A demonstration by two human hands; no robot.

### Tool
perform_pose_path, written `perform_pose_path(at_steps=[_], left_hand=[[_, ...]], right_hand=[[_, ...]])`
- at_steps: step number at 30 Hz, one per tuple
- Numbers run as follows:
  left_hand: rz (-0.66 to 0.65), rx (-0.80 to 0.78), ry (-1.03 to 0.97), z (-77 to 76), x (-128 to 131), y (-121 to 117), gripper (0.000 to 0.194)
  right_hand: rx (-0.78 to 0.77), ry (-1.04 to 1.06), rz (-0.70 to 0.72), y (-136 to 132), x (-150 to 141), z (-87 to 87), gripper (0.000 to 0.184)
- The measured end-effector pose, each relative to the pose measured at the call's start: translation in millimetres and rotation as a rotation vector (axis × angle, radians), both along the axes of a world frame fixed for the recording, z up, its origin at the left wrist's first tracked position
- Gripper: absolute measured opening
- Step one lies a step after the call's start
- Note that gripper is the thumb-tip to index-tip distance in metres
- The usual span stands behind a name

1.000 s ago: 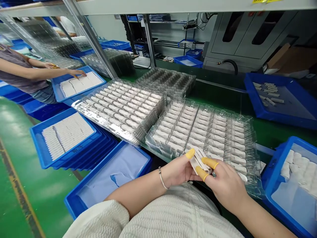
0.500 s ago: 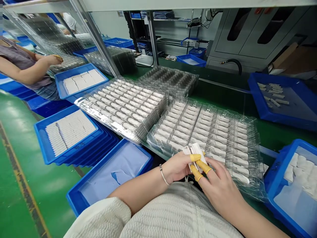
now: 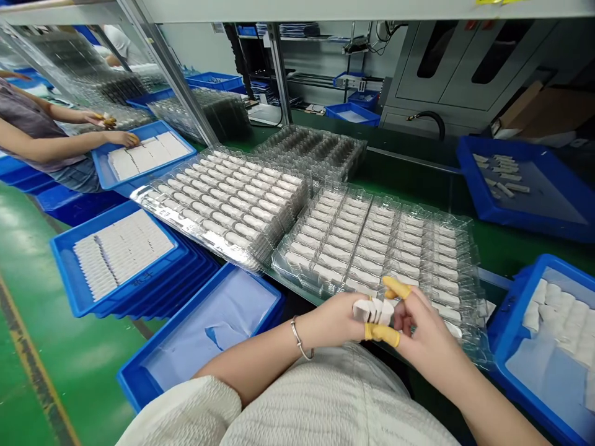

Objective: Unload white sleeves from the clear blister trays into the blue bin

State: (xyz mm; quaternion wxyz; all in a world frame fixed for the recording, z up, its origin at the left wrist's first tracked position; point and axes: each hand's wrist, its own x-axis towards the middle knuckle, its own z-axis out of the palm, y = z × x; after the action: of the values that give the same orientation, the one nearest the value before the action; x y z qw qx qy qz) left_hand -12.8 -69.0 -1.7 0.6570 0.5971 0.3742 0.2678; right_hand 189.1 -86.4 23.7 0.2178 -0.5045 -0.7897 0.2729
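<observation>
Left hand [image 3: 341, 319] is curled partway round a small bunch of white pieces [image 3: 373, 311], with their ends poking out toward the right hand [image 3: 425, 325]. That one's about half open — thumb and index well spread, both in yellow finger covers [image 3: 383, 334], other fingers curled in. The thumb is right by the lower side of the bunch, though I can't tell if it's actually pressing on it.

So the pieces are up in front of the person's body, over the near edge of a clear tray [image 3: 290, 275] that's got rows of white parts in it. Just left of that is a tray stack [image 3: 269, 248], top layer also loaded with white parts. Right side has a blue bin [image 3: 502, 356] with more white pieces on a pale sheet. Down by the left forearm there's another bin [image 3: 130, 390], lined with a sheet — and off at far left a co-worker [image 3: 46, 133] has one hand at a bin of white parts.
</observation>
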Motion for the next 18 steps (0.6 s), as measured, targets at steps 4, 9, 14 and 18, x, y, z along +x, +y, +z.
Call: perform_pose_path(at_steps=[4,9,14,18], left_hand=[[-0.193,0.105,0.11,-3.7,-1.9,-9.0,0.019],[-0.371,-0.078,0.143,-18.9,-5.7,-19.9,0.026],[-0.41,-0.23,0.007,-28.1,-8.1,-29.4,0.047],[-0.372,-0.191,0.008,-28.8,-8.6,-32.4,0.074]], right_hand=[[-0.191,0.013,0.16,-3.5,-7.2,1.2,0.013],[-0.32,0.024,0.192,-19.1,-9.5,-5.3,0.006],[-0.516,0.006,0.203,-30.7,-8.3,-5.4,0.008],[-0.561,0.015,0.17,-32.0,-9.9,-0.4,0.015]])
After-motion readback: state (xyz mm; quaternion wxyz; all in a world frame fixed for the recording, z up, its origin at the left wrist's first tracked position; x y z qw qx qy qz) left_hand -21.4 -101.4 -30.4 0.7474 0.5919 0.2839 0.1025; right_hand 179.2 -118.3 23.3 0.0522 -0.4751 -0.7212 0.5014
